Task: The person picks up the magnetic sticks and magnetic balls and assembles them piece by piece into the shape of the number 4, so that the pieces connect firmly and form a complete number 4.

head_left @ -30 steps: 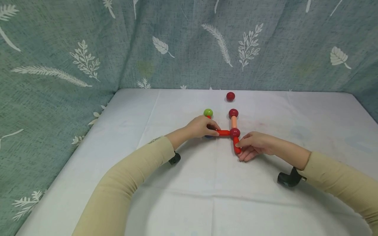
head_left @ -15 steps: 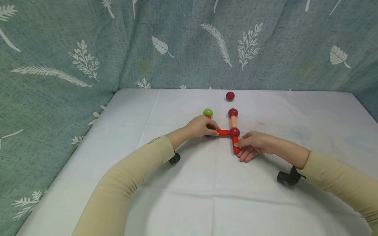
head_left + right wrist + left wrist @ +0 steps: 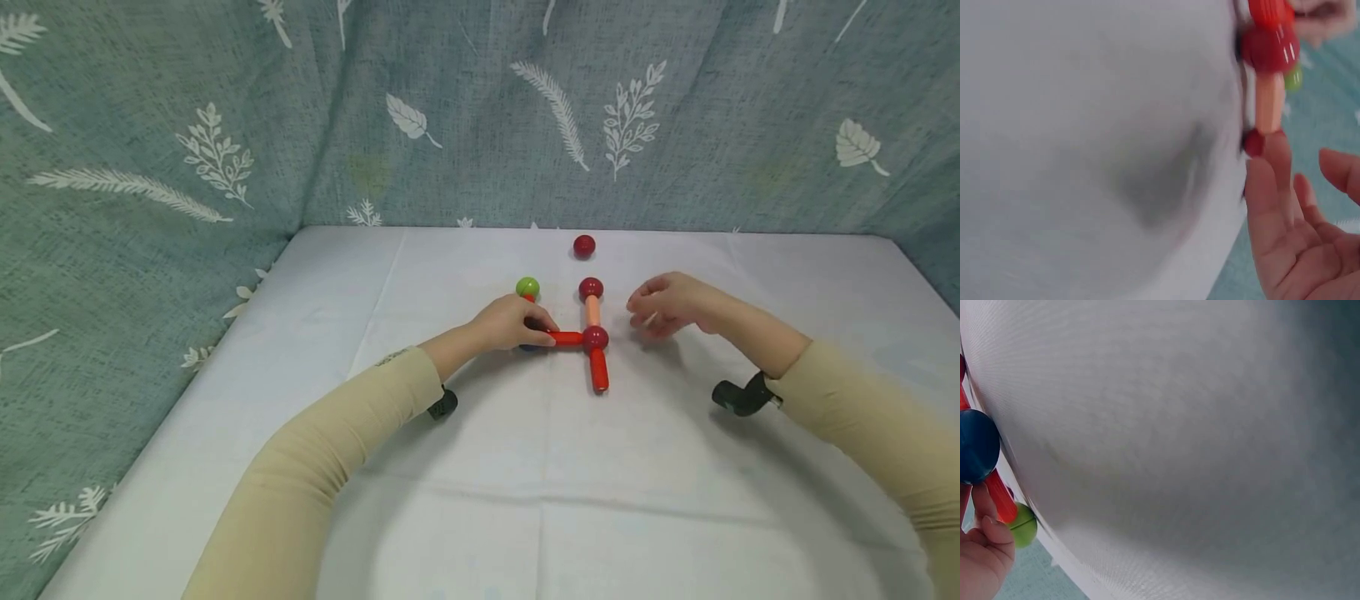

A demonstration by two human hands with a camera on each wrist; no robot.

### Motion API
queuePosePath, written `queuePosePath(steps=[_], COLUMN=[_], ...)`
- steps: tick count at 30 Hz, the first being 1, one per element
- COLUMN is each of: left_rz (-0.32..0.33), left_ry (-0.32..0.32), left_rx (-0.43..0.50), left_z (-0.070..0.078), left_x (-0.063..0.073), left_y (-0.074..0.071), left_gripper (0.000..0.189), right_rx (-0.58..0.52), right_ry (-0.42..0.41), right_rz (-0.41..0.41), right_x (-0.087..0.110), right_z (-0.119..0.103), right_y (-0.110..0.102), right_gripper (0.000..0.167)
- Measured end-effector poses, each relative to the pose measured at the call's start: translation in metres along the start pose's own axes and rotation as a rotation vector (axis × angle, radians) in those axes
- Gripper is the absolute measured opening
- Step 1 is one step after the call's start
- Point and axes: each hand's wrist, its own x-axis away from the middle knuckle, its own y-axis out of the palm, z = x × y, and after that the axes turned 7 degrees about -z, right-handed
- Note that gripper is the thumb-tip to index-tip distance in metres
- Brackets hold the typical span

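Note:
A toy frame of balls and rods lies on the white cloth. Its dark red middle ball joins a peach rod reaching a far red ball, a red rod pointing nearer, and a sideways red rod. At the other end of that sideways rod is a blue ball, mostly hidden in the head view. A short red rod links it towards a green ball. My left hand grips the frame around the blue ball. Right of the frame, my right hand hovers with loose fingers, holding nothing.
Beyond the frame, a single red ball lies apart near the table's far edge. White cloth covers the table. Behind it hangs a green-grey curtain with leaf prints. Black wrist cameras sit under both sleeves.
My right hand has let go of the near red rod and moved away, farther back and to the right. The left hand and the frame stay in place.

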Motion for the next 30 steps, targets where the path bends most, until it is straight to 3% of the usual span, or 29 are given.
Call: queuePosePath(steps=[3,8,15,19,23,30], left_rz=[0.001,-0.004,-0.02,-0.022,-0.02,-0.019], left_ry=[0.001,0.007,0.008,0.016,0.019,0.004], left_rx=[0.002,0.024,0.026,0.025,0.025,0.029], left_z=[-0.002,-0.004,-0.001,0.001,0.002,0.001], left_x=[0.001,0.001,0.0,0.001,0.001,0.002], left_y=[-0.001,-0.001,-0.001,0.0,0.0,-0.001], left_gripper=[0.02,0.02,0.021,0.021,0.02,0.021], right_rx=[0.015,0.023,0.148,0.263,0.313,0.301], right_ry=[-0.046,-0.099,-0.158,-0.132,-0.109,-0.152], right_rz=[0.121,0.23,0.293,0.306,0.309,0.343], right_x=[-0.016,-0.047,-0.084,-0.097,-0.103,-0.104], right_z=[-0.011,-0.029,-0.042,-0.045,-0.046,-0.045], right_y=[-0.012,-0.022,-0.028,-0.029,-0.027,-0.023], right_gripper=[0.043,0.05,0.054,0.055,0.049,0.041])
